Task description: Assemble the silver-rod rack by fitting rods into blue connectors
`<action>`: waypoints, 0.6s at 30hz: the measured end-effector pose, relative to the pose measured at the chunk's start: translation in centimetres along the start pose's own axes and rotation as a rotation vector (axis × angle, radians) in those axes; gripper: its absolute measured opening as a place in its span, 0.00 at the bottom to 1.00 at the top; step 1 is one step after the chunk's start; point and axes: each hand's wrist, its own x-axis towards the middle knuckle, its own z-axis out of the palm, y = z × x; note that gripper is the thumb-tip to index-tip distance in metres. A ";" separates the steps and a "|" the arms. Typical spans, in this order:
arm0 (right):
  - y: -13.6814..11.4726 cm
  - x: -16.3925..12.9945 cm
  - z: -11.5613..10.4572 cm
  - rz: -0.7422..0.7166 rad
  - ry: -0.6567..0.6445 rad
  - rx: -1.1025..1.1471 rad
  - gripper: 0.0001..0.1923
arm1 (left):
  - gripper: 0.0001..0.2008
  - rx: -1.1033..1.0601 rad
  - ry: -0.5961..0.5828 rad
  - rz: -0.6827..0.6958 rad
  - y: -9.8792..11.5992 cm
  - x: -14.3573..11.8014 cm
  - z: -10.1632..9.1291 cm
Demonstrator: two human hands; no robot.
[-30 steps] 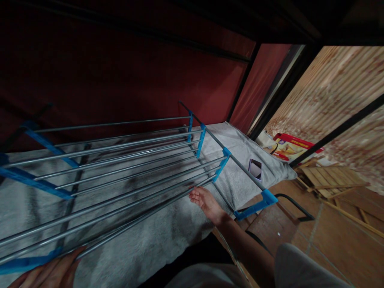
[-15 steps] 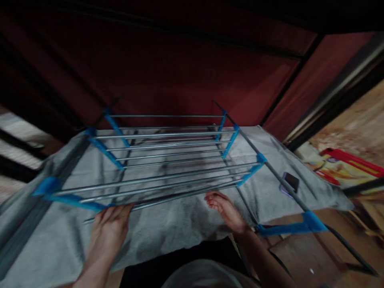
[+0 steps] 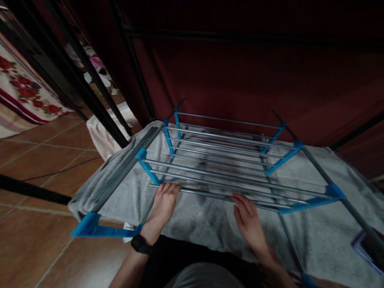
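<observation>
The metal rod (image 3: 205,193) lies crosswise at the near edge of the rack (image 3: 216,178), above the grey cloth (image 3: 204,224) and in front of the installed bars. The left hand (image 3: 166,200) is closed narrowly over the rod near its left end; the right hand (image 3: 247,216) has bent fingers on the rod farther along, with the thumb set apart, so the grip there appears lighter. The left tip projects past the left hand, just beside the lower end of the left blue bracket (image 3: 148,170), and is apart from it. The right tip reaches the lower end of the right blue bracket (image 3: 310,201); whether it is seated there cannot be told from this blurred view. Caution: if the right end is not seated, pressure at the left end could drive the rod out of line and let it drop onto the cloth. Excess sideways force could spread the brackets and release adjacent bars, since the frame rests on soft, creased fabric and may shift. A misaligned left tip could catch on the bracket edge or pinch the fingers. The loose rods (image 3: 124,168) beside the left upright could roll if the cloth is pulled.
</observation>
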 end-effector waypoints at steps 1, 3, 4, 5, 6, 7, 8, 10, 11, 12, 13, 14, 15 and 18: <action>0.1 0.3 0.4 -0.047 -0.028 -0.058 0.21 | 0.29 0.000 0.013 0.005 0.0 0.1 0.1; 0.2 1.0 1.1 -0.133 -0.083 -0.164 0.22 | 0.29 -0.006 0.047 0.012 -0.2 0.1 0.5; 0.2 1.5 1.4 -0.172 -0.106 -0.215 0.21 | 0.29 -0.011 0.068 0.016 -0.3 0.2 0.8; 0.2 2.0 1.7 -0.201 -0.127 -0.265 0.21 | 0.29 -0.020 0.094 0.023 -0.3 0.2 1.1; 0.2 2.4 2.0 -0.221 -0.153 -0.313 0.20 | 0.29 -0.032 0.127 0.031 -0.4 0.1 1.4; 0.2 2.9 2.2 -0.230 -0.180 -0.358 0.20 | 0.29 -0.049 0.170 0.036 -0.4 0.0 1.8; 0.3 3.3 2.3 -0.231 -0.209 -0.396 0.20 | 0.29 -0.069 0.226 0.035 -0.4 -0.1 2.1; 0.4 3.9 2.4 -0.219 -0.266 -0.449 0.21 | 0.27 -0.119 0.370 -0.012 -0.4 -0.7 2.7; 0.6 4.0 2.4 -0.211 -0.287 -0.464 0.22 | 0.25 -0.150 0.452 -0.064 -0.5 -1.0 3.1; 0.7 4.1 2.4 -0.205 -0.300 -0.472 0.22 | 0.23 -0.192 0.537 -0.136 -0.7 -1.4 3.5; 0.9 4.1 2.4 -0.202 -0.309 -0.474 0.23 | 0.19 -0.247 0.625 -0.224 -1.0 -1.7 3.9; 1.0 4.1 2.4 -0.202 -0.317 -0.472 0.23 | 0.16 -0.318 0.710 -0.320 -1.5 -2.0 4.4; 1.2 4.0 2.4 -0.204 -0.322 -0.469 0.24 | 0.14 -0.408 0.790 -0.424 -2.0 -2.1 4.9; 1.5 3.8 2.5 -0.209 -0.343 -0.467 0.25 | 0.15 -0.811 0.974 -0.739 -3.8 -1.7 6.3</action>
